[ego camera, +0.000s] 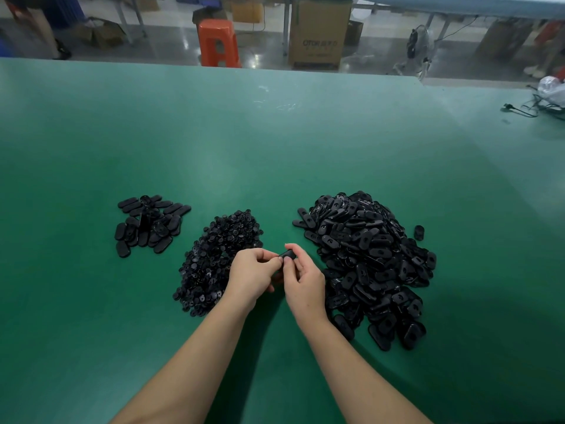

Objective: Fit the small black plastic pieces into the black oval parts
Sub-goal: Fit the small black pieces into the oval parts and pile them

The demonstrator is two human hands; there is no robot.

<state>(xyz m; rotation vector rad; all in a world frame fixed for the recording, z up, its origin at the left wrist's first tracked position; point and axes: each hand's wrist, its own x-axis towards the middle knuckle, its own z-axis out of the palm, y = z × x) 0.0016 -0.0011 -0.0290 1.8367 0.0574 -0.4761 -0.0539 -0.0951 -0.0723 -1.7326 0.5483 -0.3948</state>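
Green matting covers the wide table (pixel 275 142), and beyond its far edge I see a workshop floor with an orange stool (pixel 217 41) and a cardboard box (pixel 319 32). On the mat lie three black heaps: a big pile of oval parts (pixel 367 258) on the right, a pile of small pieces (pixel 220 255) in the middle, and a small group of ovals (pixel 149 224) on the left, which I judge to be the finished ones.

I hold my two hands together above the mat, between the middle pile and the right pile. My right hand (pixel 302 280) has its fingers curled around one oval part (pixel 286 256), pinching it near its end. My left hand (pixel 253 273) meets it with thumb and fingertips closed; I suppose a small piece is between them, but it is too hidden to tell.

To do this step well, I think I should keep the oval steady in the right hand with its hole turned toward me, bring the small piece straight onto the hole, not tilted, and press with the thumb until it sits flat. If it goes in crooked, it may jam or slip out into the piles.
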